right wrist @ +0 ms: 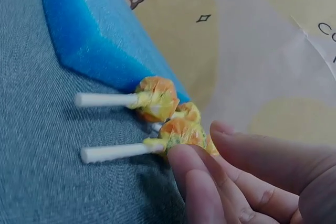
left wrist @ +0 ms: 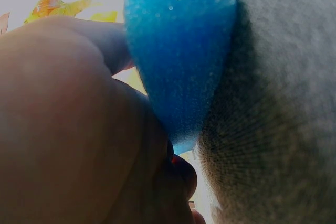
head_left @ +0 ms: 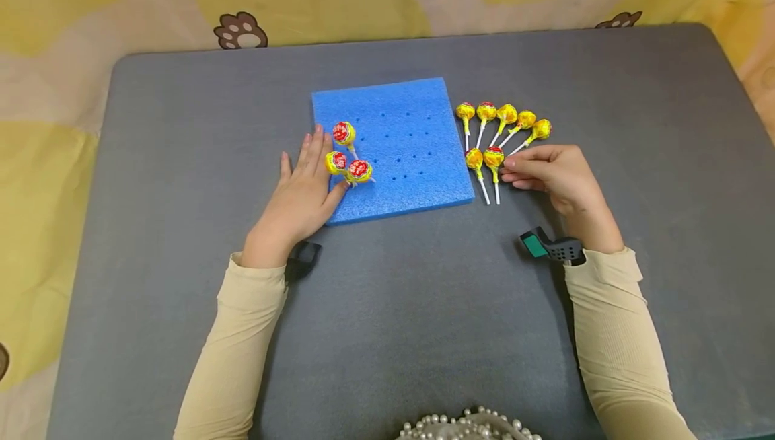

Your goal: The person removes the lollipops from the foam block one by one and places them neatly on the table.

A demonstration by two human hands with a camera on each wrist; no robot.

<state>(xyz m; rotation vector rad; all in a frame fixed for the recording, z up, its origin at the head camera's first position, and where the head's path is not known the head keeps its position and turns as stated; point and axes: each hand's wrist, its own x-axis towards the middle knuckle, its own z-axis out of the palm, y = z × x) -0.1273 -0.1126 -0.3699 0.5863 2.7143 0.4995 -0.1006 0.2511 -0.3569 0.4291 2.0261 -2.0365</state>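
My left hand [head_left: 303, 191] lies flat with straight fingers on the near left edge of the blue foam board [head_left: 402, 157], holding it still on the gray table [head_left: 181, 157]. The foam looks soft and squishy, with rows of little holes. Three lollipops [head_left: 346, 154] stand in holes just beside my fingers, round and shiny in red and yellow wrappers.

To the right of the foam, seven more lollipops [head_left: 502, 132] lie on the table with thin white sticks. My right hand [head_left: 554, 174] is loose and holds nothing; its fingertips [right wrist: 184, 161] touch the near right lollipop [head_left: 494, 157].

I think I am about to pick this one. I will need to pinch it and poke the stick straight down into a free hole.
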